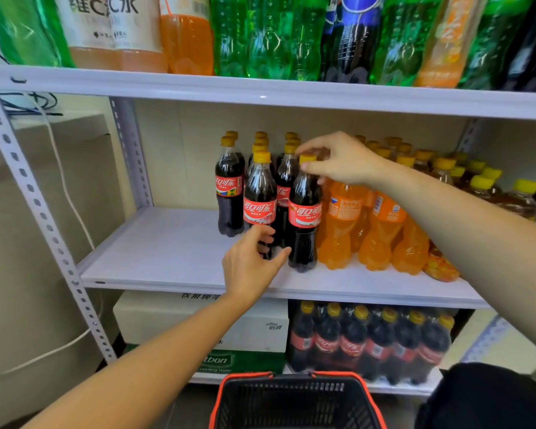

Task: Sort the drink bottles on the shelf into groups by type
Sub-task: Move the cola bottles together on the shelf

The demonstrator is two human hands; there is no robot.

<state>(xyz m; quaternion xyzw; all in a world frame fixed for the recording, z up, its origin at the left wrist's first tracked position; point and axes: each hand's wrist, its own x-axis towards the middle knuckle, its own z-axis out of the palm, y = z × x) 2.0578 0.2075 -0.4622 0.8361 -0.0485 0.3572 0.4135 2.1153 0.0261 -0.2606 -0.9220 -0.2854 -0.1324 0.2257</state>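
On the middle shelf (167, 252) stand several cola bottles (229, 193) with red labels and yellow caps, grouped left of centre. My right hand (338, 159) pinches the yellow cap of the front right cola bottle (304, 218). My left hand (254, 261) curls round the base of the front cola bottle (259, 199) beside it. Several orange soda bottles (341, 224) stand directly right of the colas. Brown tea bottles (483, 187) with yellow caps fill the far right.
The upper shelf (260, 91) carries large green, orange and dark bottles. Below, a shrink-wrapped cola pack (369, 342) sits beside white and green boxes (198, 323). A red-rimmed black basket (294, 400) stands on the floor. The middle shelf's left half is bare.
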